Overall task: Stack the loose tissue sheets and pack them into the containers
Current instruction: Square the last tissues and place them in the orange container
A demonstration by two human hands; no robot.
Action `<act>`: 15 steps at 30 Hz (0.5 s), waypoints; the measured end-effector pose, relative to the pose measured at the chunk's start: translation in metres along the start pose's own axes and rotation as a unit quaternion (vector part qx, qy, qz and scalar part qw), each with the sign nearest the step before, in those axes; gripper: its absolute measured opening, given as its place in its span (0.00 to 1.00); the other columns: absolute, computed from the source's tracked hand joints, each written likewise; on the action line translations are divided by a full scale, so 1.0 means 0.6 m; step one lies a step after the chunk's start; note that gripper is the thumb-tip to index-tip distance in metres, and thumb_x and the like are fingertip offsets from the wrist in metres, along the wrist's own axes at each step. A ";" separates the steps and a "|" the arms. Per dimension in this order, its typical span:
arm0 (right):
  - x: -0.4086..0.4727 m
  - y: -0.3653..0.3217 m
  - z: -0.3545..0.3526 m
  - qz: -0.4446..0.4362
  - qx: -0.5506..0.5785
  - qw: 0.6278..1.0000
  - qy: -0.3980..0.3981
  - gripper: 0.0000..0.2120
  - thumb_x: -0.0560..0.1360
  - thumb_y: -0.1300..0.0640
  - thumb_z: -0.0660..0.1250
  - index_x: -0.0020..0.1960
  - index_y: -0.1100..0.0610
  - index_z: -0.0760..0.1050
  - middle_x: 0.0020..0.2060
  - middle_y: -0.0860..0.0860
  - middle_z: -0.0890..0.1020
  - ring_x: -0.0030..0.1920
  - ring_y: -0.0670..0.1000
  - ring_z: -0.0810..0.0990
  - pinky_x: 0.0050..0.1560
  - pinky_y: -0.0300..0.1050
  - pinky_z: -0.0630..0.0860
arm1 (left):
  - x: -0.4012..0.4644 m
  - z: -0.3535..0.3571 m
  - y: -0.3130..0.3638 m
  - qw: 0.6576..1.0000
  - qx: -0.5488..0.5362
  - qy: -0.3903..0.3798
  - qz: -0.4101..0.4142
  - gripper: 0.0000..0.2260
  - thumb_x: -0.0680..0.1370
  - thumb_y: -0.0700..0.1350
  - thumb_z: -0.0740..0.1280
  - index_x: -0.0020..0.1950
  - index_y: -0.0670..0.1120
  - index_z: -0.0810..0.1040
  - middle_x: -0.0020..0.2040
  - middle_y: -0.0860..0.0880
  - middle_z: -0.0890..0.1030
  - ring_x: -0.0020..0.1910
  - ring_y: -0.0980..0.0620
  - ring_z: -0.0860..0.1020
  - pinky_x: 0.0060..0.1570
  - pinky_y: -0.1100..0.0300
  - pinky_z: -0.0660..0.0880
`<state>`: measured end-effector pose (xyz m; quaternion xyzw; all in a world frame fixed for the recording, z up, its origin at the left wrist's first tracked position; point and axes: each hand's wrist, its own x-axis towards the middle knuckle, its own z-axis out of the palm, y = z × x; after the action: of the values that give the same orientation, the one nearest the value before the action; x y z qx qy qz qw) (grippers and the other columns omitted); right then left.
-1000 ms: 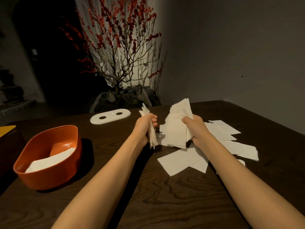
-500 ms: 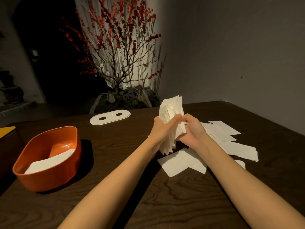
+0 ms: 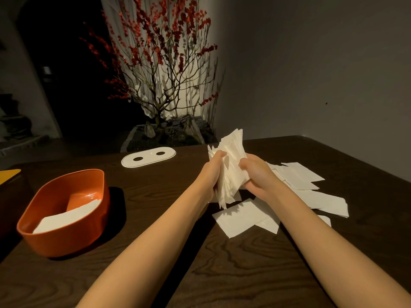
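Gripped stack (image 3: 231, 165) between left hand (image 3: 211, 172) and right hand (image 3: 255, 174), both curled round it; best tapped on desk (image 3: 155, 218) to square edges.

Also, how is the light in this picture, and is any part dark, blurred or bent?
Head view: dim, warm light; the orange container throws a hard shadow to its right on the table; the doorway at far left is nearly black; the tissue stack between both hands stays sharp; the wide lens bends the table edges.

Dim home interior: dark wood table (image 3: 244, 263), lit red-blossom potted tree (image 3: 160, 70).
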<state>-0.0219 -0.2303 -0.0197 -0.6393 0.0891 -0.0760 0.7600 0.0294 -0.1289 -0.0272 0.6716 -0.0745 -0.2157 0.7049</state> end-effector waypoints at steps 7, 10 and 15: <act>-0.009 -0.002 0.006 0.013 0.023 0.997 -0.075 0.08 0.80 0.61 0.55 0.50 0.54 0.72 0.45 0.54 0.77 0.48 0.51 0.78 0.47 0.44 0.75 | 0.006 -0.002 -0.002 0.996 -0.081 -0.005 -0.038 0.17 0.75 0.56 0.70 0.56 0.46 0.76 0.52 0.43 0.82 0.51 0.45 0.81 0.56 0.47 0.76; -0.012 -0.002 0.006 0.035 0.069 0.988 -0.130 0.11 0.83 0.54 0.53 0.55 0.52 0.73 0.46 0.52 0.80 0.49 0.50 0.79 0.48 0.43 0.76 | 0.006 0.001 -0.002 0.995 -0.084 -0.004 -0.058 0.31 0.67 0.59 0.76 0.65 0.46 0.74 0.57 0.43 0.81 0.55 0.43 0.80 0.61 0.43 0.73; -0.004 0.002 0.000 0.038 0.051 0.985 -0.159 0.16 0.83 0.49 0.50 0.67 0.51 0.66 0.57 0.51 0.78 0.59 0.52 0.77 0.59 0.48 0.74 | 0.012 -0.005 -0.004 0.993 -0.090 -0.012 -0.073 0.30 0.67 0.56 0.77 0.65 0.46 0.74 0.56 0.42 0.81 0.56 0.43 0.79 0.61 0.44 0.73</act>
<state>-0.0244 -0.2293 -0.0210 -0.6000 -0.0130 0.0513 0.7982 0.0368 -0.1293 -0.0310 0.6063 -0.0134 -0.2806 0.7439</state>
